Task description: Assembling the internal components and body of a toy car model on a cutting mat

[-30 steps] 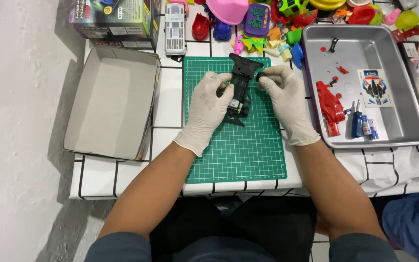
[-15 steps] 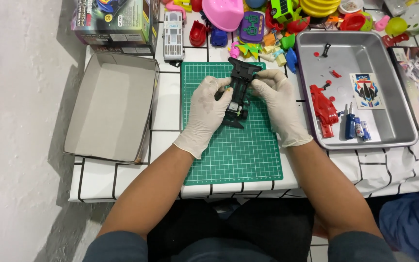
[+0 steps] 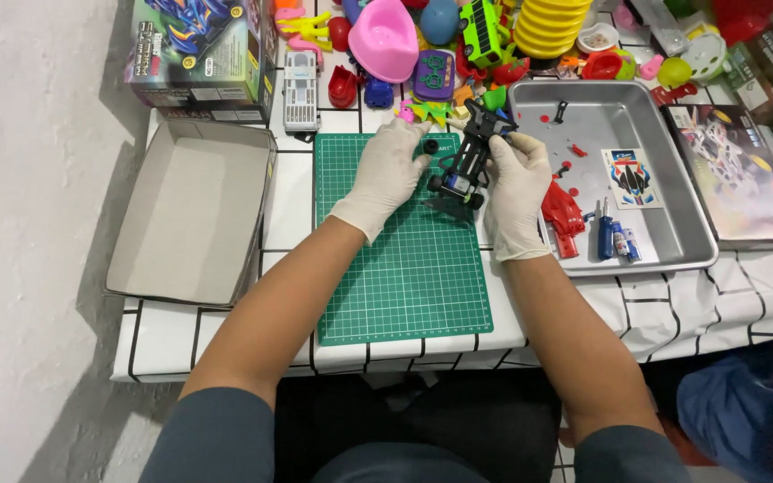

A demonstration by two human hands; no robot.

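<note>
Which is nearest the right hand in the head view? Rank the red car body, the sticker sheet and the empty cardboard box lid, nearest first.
From the right hand:
1. Red car body, just to its right, at the metal tray's left edge.
2. Sticker sheet, farther right, mid-tray.
3. Empty cardboard box lid, far left, past the green cutting mat.

Both hands wear thin, whitish disposable gloves, the left hand (image 3: 386, 174) and the right hand (image 3: 516, 183) alike, cuffs ending at the wrists. Forearms are bare; short dark grey-blue sleeves cover the upper arms.
</note>
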